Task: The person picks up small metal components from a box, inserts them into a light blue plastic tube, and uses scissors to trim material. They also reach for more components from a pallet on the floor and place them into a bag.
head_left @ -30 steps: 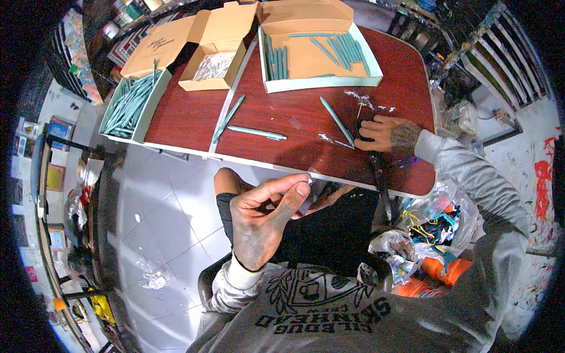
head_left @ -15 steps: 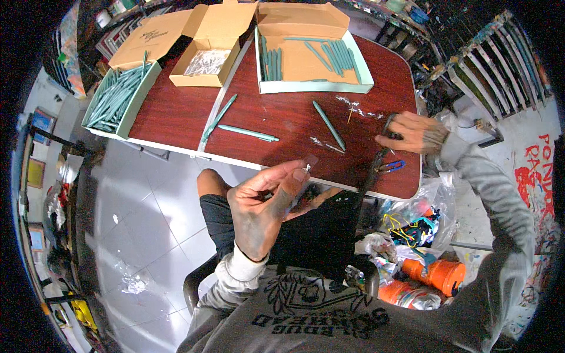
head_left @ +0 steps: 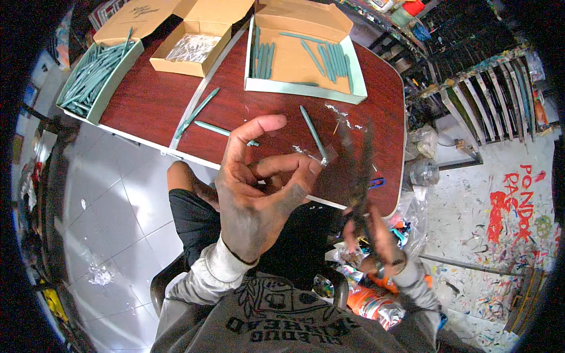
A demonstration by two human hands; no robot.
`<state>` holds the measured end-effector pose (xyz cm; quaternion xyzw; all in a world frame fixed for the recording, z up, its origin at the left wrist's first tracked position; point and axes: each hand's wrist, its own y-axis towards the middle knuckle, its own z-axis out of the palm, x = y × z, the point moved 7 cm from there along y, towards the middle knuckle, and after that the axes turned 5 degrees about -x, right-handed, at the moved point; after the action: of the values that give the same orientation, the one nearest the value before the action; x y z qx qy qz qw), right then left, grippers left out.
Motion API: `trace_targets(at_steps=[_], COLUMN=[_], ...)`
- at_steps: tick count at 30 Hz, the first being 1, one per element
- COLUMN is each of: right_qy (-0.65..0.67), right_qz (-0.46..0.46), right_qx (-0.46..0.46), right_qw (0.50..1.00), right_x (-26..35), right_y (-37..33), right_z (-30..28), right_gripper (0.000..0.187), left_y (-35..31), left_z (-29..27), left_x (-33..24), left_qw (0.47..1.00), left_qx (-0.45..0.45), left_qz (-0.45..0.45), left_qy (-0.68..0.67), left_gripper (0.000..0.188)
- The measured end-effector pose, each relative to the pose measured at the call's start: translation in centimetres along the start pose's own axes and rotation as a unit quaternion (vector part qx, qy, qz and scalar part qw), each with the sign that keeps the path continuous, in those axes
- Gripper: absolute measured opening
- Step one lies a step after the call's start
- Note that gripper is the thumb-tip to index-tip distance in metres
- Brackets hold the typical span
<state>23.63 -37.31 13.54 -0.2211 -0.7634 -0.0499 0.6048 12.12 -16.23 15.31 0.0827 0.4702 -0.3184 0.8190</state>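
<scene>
My left hand (head_left: 253, 188) is raised over the near table edge, thumb and a finger pinched on a small clear plastic piece (head_left: 331, 154) with a white bit at its end. The index finger is lifted away. To its right, my right hand (head_left: 379, 244) is smeared by motion and grips dark scissors (head_left: 360, 194), whose blurred blades point up and away, spread apart. A teal pen (head_left: 313, 132) lies on the table just past the clear piece. Two more teal pens, one slanted (head_left: 197, 113) and one partly behind my left hand (head_left: 213, 130), lie further left.
A box full of teal pens (head_left: 69, 109) stands at the far left, beside a small carton of white pieces (head_left: 176, 66). A wider box (head_left: 294, 89) holds pens in rows. White scraps (head_left: 335, 110) and a small blue-handled tool (head_left: 375, 183) lie on the table (head_left: 385, 117).
My right hand has drawn back from the table's right side with the scissors and swung their blades upward. My left index finger has lifted; its pinch holds. The view has shifted right.
</scene>
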Motion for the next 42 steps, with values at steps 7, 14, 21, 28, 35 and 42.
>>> trace_targets(at_steps=[7, 14, 21, 28, 35, 42], right_qy=[0.198, 0.01, 0.006, 0.016, -0.002, 0.009], right_qz=[0.066, 0.026, 0.021, -0.003, 0.002, 0.01], right_qx=[0.018, 0.051, 0.034, 0.034, 0.012, -0.008], right_qw=[0.978, 0.998, 0.999, 0.999, 1.0, 1.0], right_x=[-3.1, -2.9, -3.0, -2.2, -2.2, -2.3], right_y=[0.0, 0.4, 0.6, 1.0, 1.0, 0.8], right_z=[3.3, 1.8, 1.8, 2.2, 2.4, 2.7], right_gripper=[0.106, 0.12, 0.117, 0.112, 0.113, 0.114], left_y=[0.4, 0.5, 0.3, 0.2, 0.2, 0.0], left_z=[0.6, 0.7, 0.4, 0.5, 0.3, 0.4], left_x=[0.3, -0.1, 0.3, 0.1, 0.6, 0.8], left_qw=[1.0, 0.999, 0.999, 1.0, 0.999, 0.998], left_qx=[0.013, 0.027, 0.015, 0.007, 0.024, 0.031], left_qz=[-0.004, -0.02, -0.049, -0.02, -0.004, -0.007], left_qy=[0.009, -0.012, 0.015, 0.022, 0.043, 0.049], left_gripper=[0.057, 0.056, 0.057, 0.057, 0.059, 0.061])
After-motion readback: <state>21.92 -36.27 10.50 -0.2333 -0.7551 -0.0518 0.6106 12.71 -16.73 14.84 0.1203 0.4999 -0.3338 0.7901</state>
